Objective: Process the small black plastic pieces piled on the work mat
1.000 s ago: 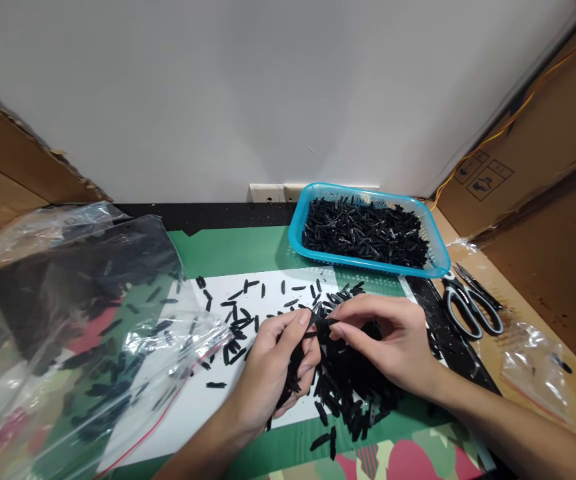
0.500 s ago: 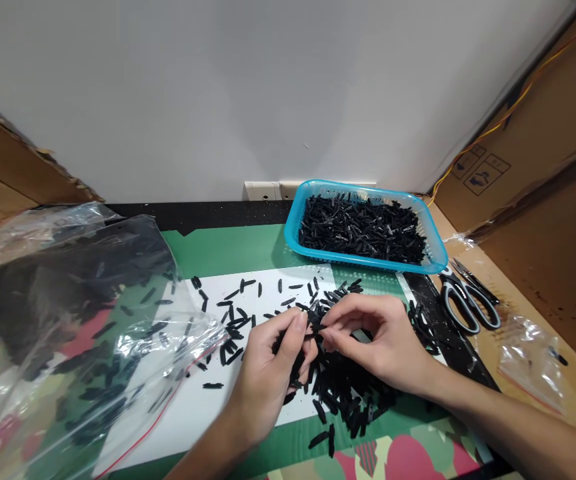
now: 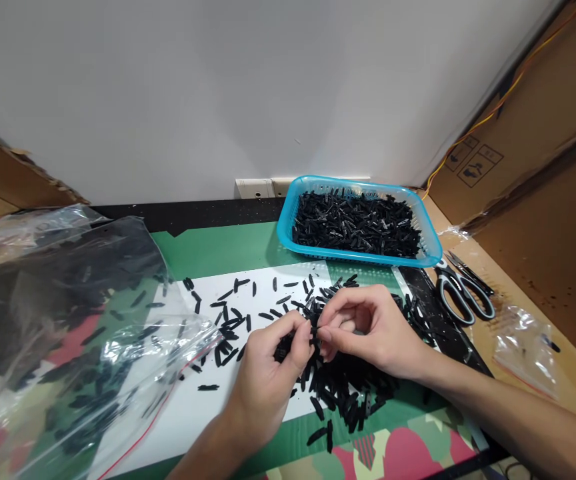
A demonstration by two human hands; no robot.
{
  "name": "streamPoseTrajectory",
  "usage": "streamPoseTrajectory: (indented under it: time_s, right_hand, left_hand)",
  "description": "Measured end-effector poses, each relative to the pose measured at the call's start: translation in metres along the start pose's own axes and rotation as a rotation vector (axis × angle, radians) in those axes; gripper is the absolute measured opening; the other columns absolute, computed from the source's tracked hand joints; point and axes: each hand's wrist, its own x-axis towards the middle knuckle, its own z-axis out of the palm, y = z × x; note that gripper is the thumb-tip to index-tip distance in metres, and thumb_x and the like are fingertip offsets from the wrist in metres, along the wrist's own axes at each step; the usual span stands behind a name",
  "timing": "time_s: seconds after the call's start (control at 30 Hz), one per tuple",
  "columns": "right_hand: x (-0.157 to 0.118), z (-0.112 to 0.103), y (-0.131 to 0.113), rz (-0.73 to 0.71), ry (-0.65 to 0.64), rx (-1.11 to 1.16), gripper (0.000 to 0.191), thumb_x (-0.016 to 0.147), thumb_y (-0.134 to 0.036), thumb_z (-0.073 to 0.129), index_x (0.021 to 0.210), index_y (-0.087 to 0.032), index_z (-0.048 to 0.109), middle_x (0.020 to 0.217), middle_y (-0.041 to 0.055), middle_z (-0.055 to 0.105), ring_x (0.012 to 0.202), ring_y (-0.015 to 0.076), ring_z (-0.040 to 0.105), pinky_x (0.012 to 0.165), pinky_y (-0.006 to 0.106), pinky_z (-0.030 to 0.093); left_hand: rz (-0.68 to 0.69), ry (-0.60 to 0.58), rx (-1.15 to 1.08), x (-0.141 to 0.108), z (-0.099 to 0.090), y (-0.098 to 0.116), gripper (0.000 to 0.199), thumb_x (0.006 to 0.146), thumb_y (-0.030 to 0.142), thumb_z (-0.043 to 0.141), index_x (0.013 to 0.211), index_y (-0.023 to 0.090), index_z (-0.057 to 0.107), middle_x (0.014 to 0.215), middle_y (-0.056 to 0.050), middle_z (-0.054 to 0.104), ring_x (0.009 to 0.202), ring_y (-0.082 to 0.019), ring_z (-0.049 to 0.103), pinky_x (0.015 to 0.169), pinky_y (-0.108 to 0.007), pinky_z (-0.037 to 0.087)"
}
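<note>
My left hand (image 3: 271,377) is closed around several small black strips, some of which show inside its curled fingers. Thumb and forefinger of my right hand (image 3: 375,330) pinch a black strip whose other end meets my left fingertips; most of this strip is hidden by the fingers. Beneath and beside both hands lies a loose pile of black strips (image 3: 353,400). More of them are scattered over a white sheet (image 3: 168,427), to the left of my hands.
A blue plastic basket (image 3: 358,257) full of black strips stands at the back. Clear zip bags (image 3: 113,333) cover the left side, with a small bag (image 3: 528,353) at the right. Scissors (image 3: 463,293) lie beside the basket. Cardboard (image 3: 543,200) walls the right side.
My fingertips have closed in on each other, and both hands hold a strip between them. The whole view has shifted slightly; the basket and scissors keep their places.
</note>
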Motion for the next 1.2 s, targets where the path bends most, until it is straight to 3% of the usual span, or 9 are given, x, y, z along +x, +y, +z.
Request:
streamPoseTrajectory:
  time_s: [0.23, 0.5, 0.7, 0.87, 1.0, 1.2]
  right_hand:
    - [-0.001, 0.000, 0.001, 0.025, 0.021, -0.014, 0.033, 0.076, -0.037, 0.100, 0.085, -0.016, 0.076, 0.069, 0.0027, 0.078, 0.057, 0.0157, 0.076, 0.056, 0.022, 0.060]
    - [0.004, 0.000, 0.005, 0.028, 0.008, 0.045, 0.034, 0.083, -0.041, 0.096, 0.092, -0.016, 0.074, 0.069, 0.0005, 0.076, 0.056, 0.0130, 0.074, 0.055, 0.020, 0.058]
    - [0.003, 0.002, 0.004, -0.064, 0.024, 0.031, 0.036, 0.086, -0.041, 0.093, 0.104, -0.019, 0.072, 0.078, -0.0013, 0.075, 0.060, 0.0125, 0.073, 0.058, 0.022, 0.061]
    - [0.004, -0.001, 0.000, -0.169, 0.031, -0.067, 0.031, 0.093, -0.045, 0.086, 0.106, -0.020, 0.072, 0.083, 0.0001, 0.075, 0.061, 0.0126, 0.072, 0.060, 0.024, 0.062]
    - [0.007, -0.006, -0.001, -0.249, 0.085, -0.117, 0.029, 0.096, -0.047, 0.082, 0.106, -0.022, 0.071, 0.082, -0.0002, 0.074, 0.062, 0.0132, 0.071, 0.061, 0.026, 0.063]
    - [0.010, -0.008, 0.004, -0.255, 0.089, -0.068, 0.026, 0.099, -0.043, 0.080, 0.107, -0.021, 0.072, 0.079, -0.0011, 0.072, 0.062, 0.0126, 0.070, 0.061, 0.024, 0.062]
  left_hand:
    - [0.034, 0.038, 0.047, 0.000, 0.003, 0.003, 0.040, 0.108, 0.040, 0.054, 0.074, 0.021, 0.065, 0.058, 0.004, 0.048, 0.051, -0.012, 0.040, 0.050, -0.022, 0.036]
    - [0.027, 0.102, 0.036, 0.003, 0.005, 0.004, 0.038, 0.103, 0.036, 0.060, 0.068, 0.022, 0.055, 0.057, 0.004, 0.047, 0.052, -0.012, 0.041, 0.052, -0.022, 0.037]
    - [-0.002, 0.101, 0.002, 0.005, 0.006, 0.003, 0.039, 0.104, 0.039, 0.057, 0.069, 0.023, 0.052, 0.055, 0.004, 0.048, 0.049, -0.013, 0.040, 0.049, -0.022, 0.037]
    - [0.127, 0.090, 0.126, 0.014, 0.006, 0.006, 0.037, 0.103, 0.030, 0.058, 0.067, 0.022, 0.055, 0.057, 0.004, 0.051, 0.054, -0.013, 0.043, 0.056, -0.023, 0.039]
    - [0.169, 0.052, 0.121, 0.025, 0.005, 0.011, 0.038, 0.109, 0.034, 0.052, 0.073, 0.022, 0.057, 0.063, 0.004, 0.054, 0.058, -0.013, 0.046, 0.058, -0.023, 0.039]
    - [0.125, 0.068, 0.024, 0.025, 0.013, 0.008, 0.042, 0.111, 0.041, 0.052, 0.073, 0.022, 0.057, 0.061, 0.003, 0.053, 0.055, -0.013, 0.047, 0.055, -0.023, 0.039]
